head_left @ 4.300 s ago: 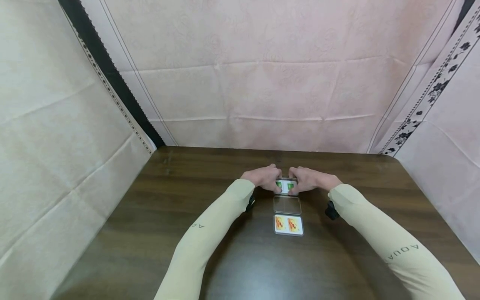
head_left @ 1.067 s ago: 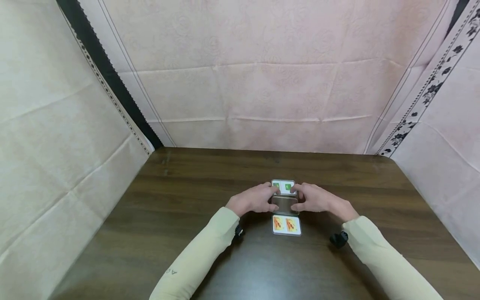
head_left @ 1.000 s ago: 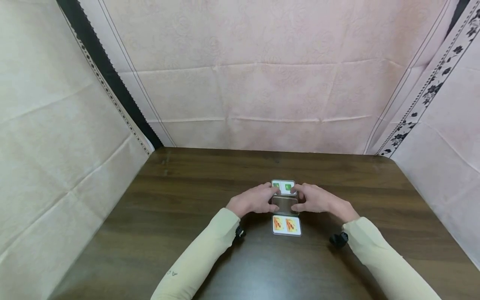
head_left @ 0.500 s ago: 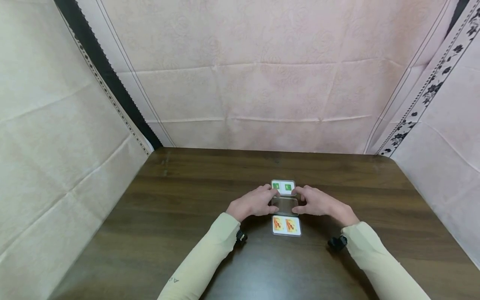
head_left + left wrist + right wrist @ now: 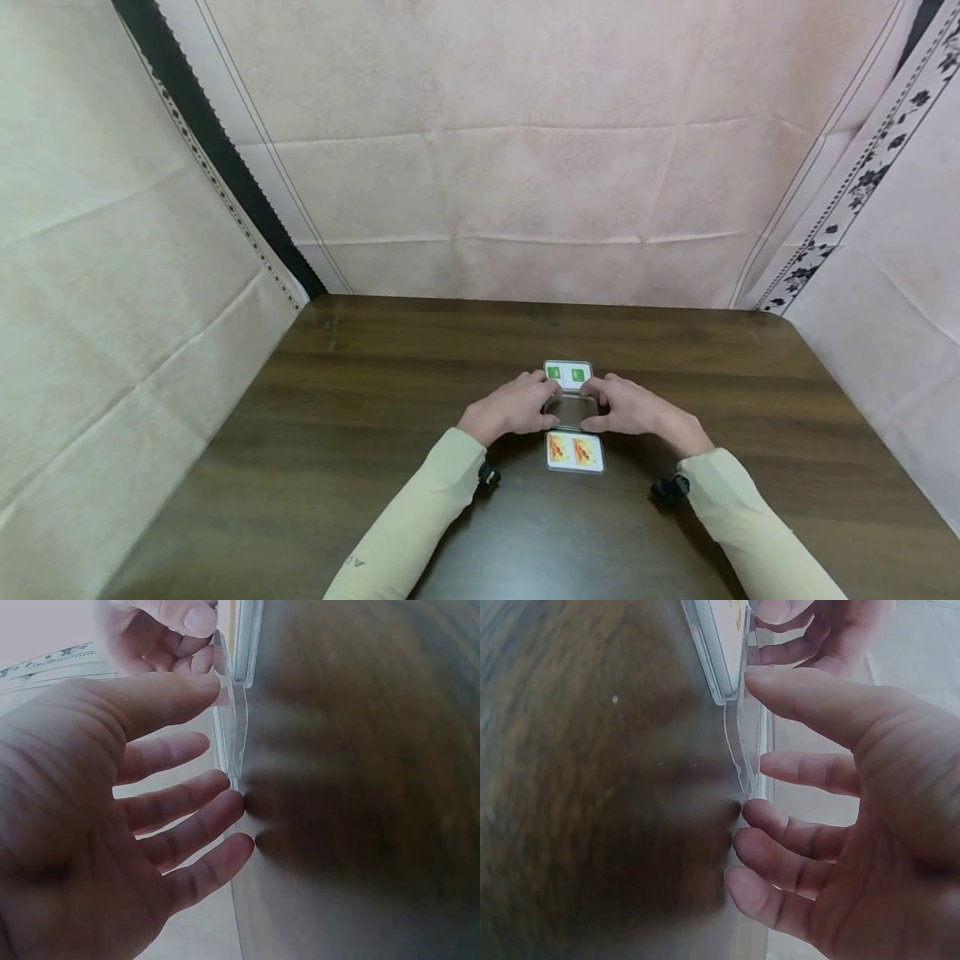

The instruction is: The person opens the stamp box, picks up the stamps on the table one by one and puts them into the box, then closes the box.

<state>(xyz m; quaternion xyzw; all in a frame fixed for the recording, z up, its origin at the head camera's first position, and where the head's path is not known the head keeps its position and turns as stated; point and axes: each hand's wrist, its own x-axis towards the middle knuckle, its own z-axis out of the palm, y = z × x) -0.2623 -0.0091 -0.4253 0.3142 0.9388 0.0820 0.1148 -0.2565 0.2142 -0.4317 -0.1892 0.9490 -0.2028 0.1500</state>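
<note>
A shallow clear plastic lid (image 5: 572, 410) lies between two flat cases in the head view. My left hand (image 5: 512, 407) holds its left end, thumb by the near edge and index finger by the far edge. At the other end my right hand (image 5: 637, 408) does the same, mirrored. Both wrist views show the thin lid (image 5: 238, 739) edge-on beside the thumb and index finger; the other fingers curve toward the table. Beyond the lid is a case with green pictures (image 5: 567, 375). On the near side lies a case with orange pictures (image 5: 574, 452).
The dark wooden table (image 5: 375, 400) extends around the hands. Pale cloth (image 5: 487, 167) hangs behind the table's far edge and along both sides.
Earlier, both hands were on the case with green pictures; they have since come nearer to the clear lid. Over the last second they shifted only slightly toward me.
</note>
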